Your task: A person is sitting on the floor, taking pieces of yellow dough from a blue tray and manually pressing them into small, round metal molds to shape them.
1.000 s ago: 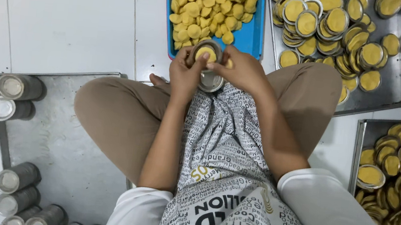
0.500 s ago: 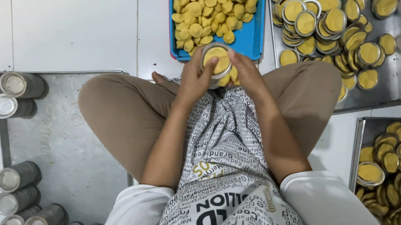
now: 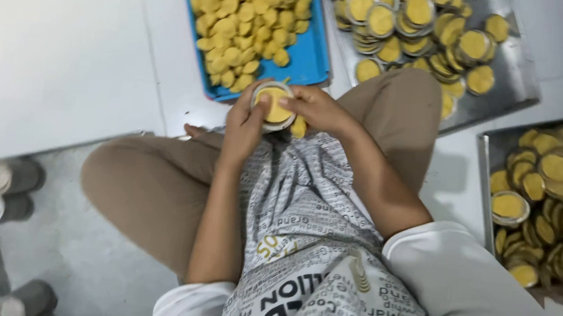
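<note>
Mould (image 3: 274, 105), a small round tin filled with yellow dough, sits at upper centre, cupped by the left hand (image 3: 244, 127) while the right hand (image 3: 316, 107) curls fingers over its rim, seemingly to press. Beyond lie a blue tray (image 3: 309, 56) of dough pieces and steel trays (image 3: 523, 79) of filled tins; knees crowd both sides.

White sleeves, tan trousers, printed apron

No packages, labels, signs or screens anywhere in view.
</note>
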